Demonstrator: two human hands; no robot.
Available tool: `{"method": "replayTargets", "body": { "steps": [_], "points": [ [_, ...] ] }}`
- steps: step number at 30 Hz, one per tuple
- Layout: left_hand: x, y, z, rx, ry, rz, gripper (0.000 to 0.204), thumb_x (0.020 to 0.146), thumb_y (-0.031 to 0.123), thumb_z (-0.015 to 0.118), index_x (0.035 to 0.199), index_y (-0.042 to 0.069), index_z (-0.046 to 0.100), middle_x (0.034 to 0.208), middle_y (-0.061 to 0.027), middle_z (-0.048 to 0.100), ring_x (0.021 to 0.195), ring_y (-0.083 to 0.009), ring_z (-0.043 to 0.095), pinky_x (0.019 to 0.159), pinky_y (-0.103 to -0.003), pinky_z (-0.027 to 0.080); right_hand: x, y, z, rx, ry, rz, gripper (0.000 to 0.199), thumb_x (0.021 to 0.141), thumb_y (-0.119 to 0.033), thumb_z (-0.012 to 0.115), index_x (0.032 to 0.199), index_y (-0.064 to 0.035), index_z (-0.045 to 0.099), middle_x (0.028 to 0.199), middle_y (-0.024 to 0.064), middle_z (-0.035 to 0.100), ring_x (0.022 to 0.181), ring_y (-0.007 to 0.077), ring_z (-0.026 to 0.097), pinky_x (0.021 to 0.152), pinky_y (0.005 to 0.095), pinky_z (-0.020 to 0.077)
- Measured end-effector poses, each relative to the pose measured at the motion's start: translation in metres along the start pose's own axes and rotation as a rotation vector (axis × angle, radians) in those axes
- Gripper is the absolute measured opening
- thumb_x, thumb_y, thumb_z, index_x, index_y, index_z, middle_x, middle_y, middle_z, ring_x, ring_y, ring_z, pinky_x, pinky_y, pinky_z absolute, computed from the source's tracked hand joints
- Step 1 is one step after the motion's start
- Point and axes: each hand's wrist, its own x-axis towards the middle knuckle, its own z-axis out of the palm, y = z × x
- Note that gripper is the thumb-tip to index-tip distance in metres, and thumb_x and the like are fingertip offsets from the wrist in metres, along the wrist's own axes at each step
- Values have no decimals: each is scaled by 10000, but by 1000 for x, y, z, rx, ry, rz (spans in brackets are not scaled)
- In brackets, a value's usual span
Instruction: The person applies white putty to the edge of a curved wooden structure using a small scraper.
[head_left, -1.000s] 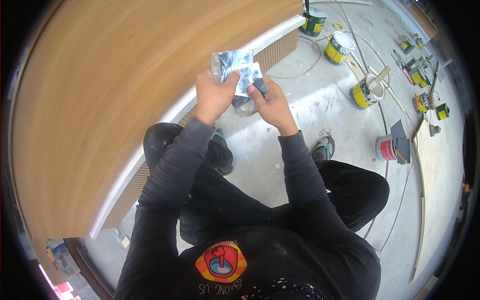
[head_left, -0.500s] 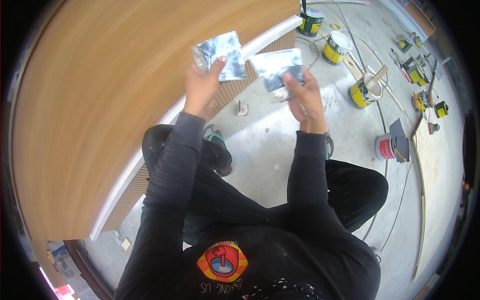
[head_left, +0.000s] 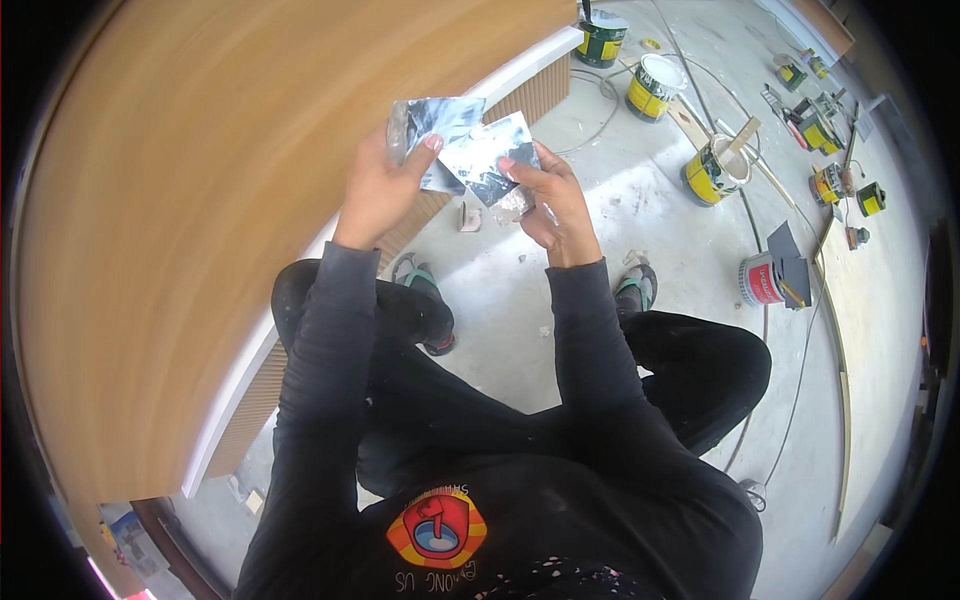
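Observation:
My left hand [head_left: 378, 192] is closed around a flat, square metal putty scraper [head_left: 440, 113], its thumb pressed on the blade's face. In my right hand [head_left: 562, 208] is a second shiny putty scraper [head_left: 487, 150], tilted, with the thumb across it. The right scraper overlaps the edge of the left one in front of the wooden panel. Pale smears mark both blades and a few of my right fingers. Their gripped ends are partly hidden by my hands.
A large wood-faced panel [head_left: 190, 230] with a white edge and ribbed side fills the left. Paint cans [head_left: 655, 88] stand on the grey floor at right, along with an open can holding a stick [head_left: 716, 170], a red-labelled tin [head_left: 764, 280], cables and a long board [head_left: 875, 350].
My hands have come together; the right scraper has moved left until it overlaps the left one. The left scraper has come down slightly.

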Motion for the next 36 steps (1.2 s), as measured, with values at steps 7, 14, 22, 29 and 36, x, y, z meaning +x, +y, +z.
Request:
{"method": "replayTargets", "body": {
  "steps": [7, 14, 22, 29, 36],
  "points": [
    [-14, 3, -8, 192, -179, 3, 310, 932, 160, 705, 1169, -25, 632, 1055, -114, 717, 917, -186, 674, 824, -336, 529, 6, -26, -21, 19, 71, -263, 437, 909, 6, 653, 1322, 37, 514, 1170, 125, 660, 1017, 216, 676, 857, 354, 565],
    [-16, 10, 44, -802, 183, -217, 366, 909, 8, 693, 1253, -12, 569, 1168, -114, 669, 1020, -225, 695, 812, -414, 612, 4, 10, 9, -462, 164, -715, 295, 973, -82, 647, 1233, 41, 579, 1114, 91, 676, 995, 139, 627, 896, 292, 498],
    [-19, 0, 49, -753, 281, -275, 358, 907, 54, 713, 1236, 15, 578, 1157, -108, 673, 971, -230, 704, 771, -392, 610, -1, 17, 17, -592, 45, -588, 305, 973, -83, 642, 1241, 48, 578, 1119, 95, 675, 995, 141, 633, 870, 284, 512],
    [-25, 6, 58, -758, 360, -331, 319, 917, 62, 697, 1207, -17, 592, 1101, -119, 687, 914, -241, 717, 719, -398, 621, -1, 33, 23, -676, 206, -812, 296, 971, -104, 639, 1218, 49, 581, 1046, 123, 712, 936, 157, 672, 823, 287, 523],
    [-20, -1, 46, -641, 310, -263, 302, 911, 29, 687, 1186, -59, 599, 1073, -137, 696, 852, -238, 730, 642, -361, 636, 2, 23, 15, -1006, 159, -937, 290, 943, -135, 666, 1151, 46, 577, 861, 184, 721, 772, 300, 735, 673, 340, 541]
  ]
}}
